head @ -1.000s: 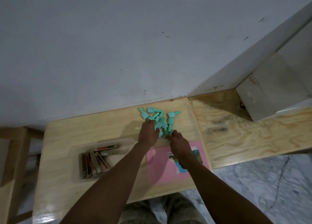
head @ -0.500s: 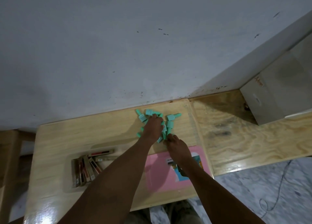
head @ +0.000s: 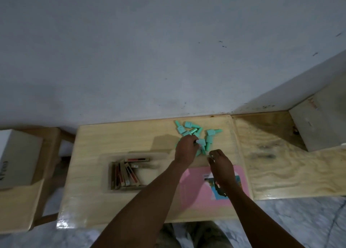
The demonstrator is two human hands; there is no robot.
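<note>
Left hand (head: 185,148) grasps teal bottle (head: 201,142), seemingly | right hand (head: 221,162) grip unclear | clear tray (head: 104,173): brown boxes (head: 123,174)

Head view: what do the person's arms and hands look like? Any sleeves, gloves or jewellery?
No sleeves show: from the left hand and the right hand all is bare down to the frame's lower edge. No gloves, watch, bracelet or ring is visible, though the picture is dim and slightly blurred.
</note>
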